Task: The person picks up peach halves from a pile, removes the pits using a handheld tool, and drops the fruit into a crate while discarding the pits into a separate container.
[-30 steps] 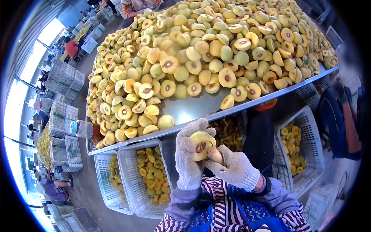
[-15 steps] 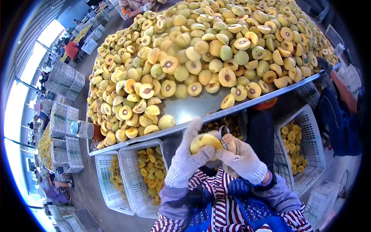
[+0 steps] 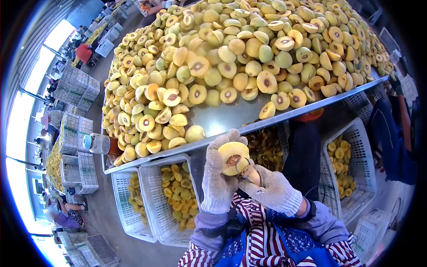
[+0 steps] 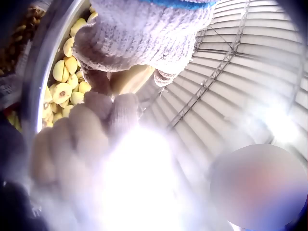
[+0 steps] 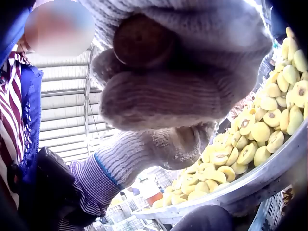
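Observation:
In the head view my gloved left hand (image 3: pixel 217 180) cradles a halved yellow peach (image 3: pixel 234 155), its cut face up and the brown pit area showing. My gloved right hand (image 3: pixel 273 191) grips a pitting tool by its wooden handle (image 3: pixel 252 176). The tool's thin metal loop (image 3: pixel 242 166) lies over the lower right of the cut face. Seen from the right wrist, the round butt of the handle (image 5: pixel 143 41) pokes out of the curled fingers. The left wrist view shows only a sliver of the peach between the gloves, partly washed out by glare.
A large heap of halved peaches (image 3: pixel 209 66) covers a metal-rimmed table (image 3: pixel 213 119) ahead. Below stand white crates (image 3: pixel 153 211) of peach pieces at left and another crate (image 3: pixel 362 178) at right. A jar (image 3: pixel 95 143) with a blue lid sits at the table's left corner.
Half a second ago the peach was turned with its rounded side showing and the loop stood away from it. Now the cut face is up again, with the loop over it.

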A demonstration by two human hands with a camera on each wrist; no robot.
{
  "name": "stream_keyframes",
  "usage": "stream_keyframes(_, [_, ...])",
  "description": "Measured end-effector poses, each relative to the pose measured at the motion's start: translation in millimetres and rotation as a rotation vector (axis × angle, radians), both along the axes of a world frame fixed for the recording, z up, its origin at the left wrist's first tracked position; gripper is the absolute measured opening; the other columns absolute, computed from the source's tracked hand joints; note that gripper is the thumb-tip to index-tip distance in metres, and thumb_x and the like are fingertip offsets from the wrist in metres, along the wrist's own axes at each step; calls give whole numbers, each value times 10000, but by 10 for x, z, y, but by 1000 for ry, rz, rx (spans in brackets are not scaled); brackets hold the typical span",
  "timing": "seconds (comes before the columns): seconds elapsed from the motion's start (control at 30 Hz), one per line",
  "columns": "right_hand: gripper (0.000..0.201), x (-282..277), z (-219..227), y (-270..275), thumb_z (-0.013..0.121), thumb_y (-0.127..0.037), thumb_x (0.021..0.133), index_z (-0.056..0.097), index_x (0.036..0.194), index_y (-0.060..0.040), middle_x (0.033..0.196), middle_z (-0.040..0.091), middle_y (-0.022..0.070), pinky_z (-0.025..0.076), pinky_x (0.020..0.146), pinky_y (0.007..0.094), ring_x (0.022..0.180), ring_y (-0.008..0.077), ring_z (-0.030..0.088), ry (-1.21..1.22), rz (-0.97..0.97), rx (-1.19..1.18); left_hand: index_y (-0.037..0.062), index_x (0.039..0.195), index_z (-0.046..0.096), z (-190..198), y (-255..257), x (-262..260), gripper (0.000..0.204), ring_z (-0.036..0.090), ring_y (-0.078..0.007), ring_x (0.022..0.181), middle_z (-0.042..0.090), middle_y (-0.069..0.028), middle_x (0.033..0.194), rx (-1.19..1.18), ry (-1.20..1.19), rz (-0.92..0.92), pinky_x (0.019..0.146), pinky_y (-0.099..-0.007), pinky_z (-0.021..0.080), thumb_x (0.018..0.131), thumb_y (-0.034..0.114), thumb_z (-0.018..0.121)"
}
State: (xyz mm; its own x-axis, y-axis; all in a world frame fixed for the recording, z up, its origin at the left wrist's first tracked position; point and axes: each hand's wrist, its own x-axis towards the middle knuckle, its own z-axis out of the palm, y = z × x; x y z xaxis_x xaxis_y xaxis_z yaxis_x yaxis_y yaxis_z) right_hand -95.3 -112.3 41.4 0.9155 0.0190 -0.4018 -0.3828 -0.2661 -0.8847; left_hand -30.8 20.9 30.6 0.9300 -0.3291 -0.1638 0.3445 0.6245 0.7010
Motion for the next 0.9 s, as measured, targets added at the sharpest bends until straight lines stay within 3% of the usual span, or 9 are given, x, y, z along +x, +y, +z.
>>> stream_keyframes(0.13, [456, 14, -30, 14, 709, -326, 889, 584, 1204, -21, 880, 701, 131, 532, 724, 320, 784, 154, 669, -33, -26, -4, 12, 1396, 393, 5, -37, -38, 644, 483, -306, 1298, 444, -165, 1417, 44, -34, 29, 974, -425, 505, 980, 485, 526])
stream_keyframes(0.33, [358, -4, -68, -9, 679, -282, 923, 585, 1147, -21, 787, 668, 54, 512, 638, 272, 668, 125, 628, -35, -18, 120, 45, 1329, 480, 19, -154, -134, 564, 524, -332, 1243, 458, -160, 1431, 214, -234, 122, 904, -432, 541, 982, 488, 517])
stream_keyframes(0.43, [409, 18, -55, -38, 617, -357, 928, 576, 1146, -13, 854, 696, 160, 551, 694, 367, 787, 316, 704, 22, 42, 237, 30, 1343, 461, 122, -184, -161, 554, 542, -311, 1214, 467, -175, 1412, 333, -366, 116, 907, -419, 538, 1005, 468, 475])
stream_keyframes(0.53, [301, 23, 110, -66, 621, -276, 942, 583, 1062, -2, 777, 669, 74, 527, 630, 282, 688, 174, 664, 216, 2, 639, -4, 1375, 441, 145, -144, -93, 508, 558, -293, 1194, 504, -192, 1358, 361, -474, 62, 952, -386, 503, 1035, 374, 448])
stream_keyframes(0.63, [225, 44, 231, -157, 628, -241, 947, 572, 1012, -33, 737, 626, 13, 474, 552, 212, 613, 70, 584, 259, 7, 722, -33, 1375, 445, 63, -151, -113, 506, 565, -293, 1189, 518, -195, 1339, 518, -680, 117, 958, -374, 496, 1046, 352, 435])
stream_keyframes(0.67, [231, 32, 200, -254, 626, -257, 949, 560, 1014, -46, 699, 611, 11, 444, 503, 202, 564, 66, 558, 290, 94, 791, -27, 1374, 446, 66, -147, -113, 529, 569, -294, 1182, 517, -192, 1341, 534, -676, 100, 939, -375, 508, 1040, 384, 432])
stream_keyframes(0.77, [222, 36, 300, -171, 624, -261, 951, 545, 1006, -61, 652, 580, 2, 418, 472, 190, 532, 52, 537, 333, 26, 701, 17, 1384, 436, 175, -103, -69, 627, 587, -295, 1148, 514, -184, 1350, 450, -489, -68, 858, -379, 560, 1011, 521, 422])
stream_keyframes(0.8, [264, 16, 247, -127, 632, -283, 943, 567, 1020, -39, 679, 614, 21, 450, 502, 207, 557, 63, 567, 278, -2, 682, 25, 1394, 429, 180, -225, -155, 641, 591, -306, 1137, 515, -188, 1341, 271, -274, 78, 829, -395, 575, 1004, 534, 429])
stream_keyframes(0.9, [360, 11, 207, -74, 650, -330, 921, 589, 1061, -4, 768, 678, 89, 517, 593, 276, 647, 157, 660, 200, -3, 405, 26, 1398, 423, 209, -271, -161, 640, 591, -316, 1130, 509, -195, 1347, 185, -210, 105, 814, -405, 583, 1005, 531, 429])
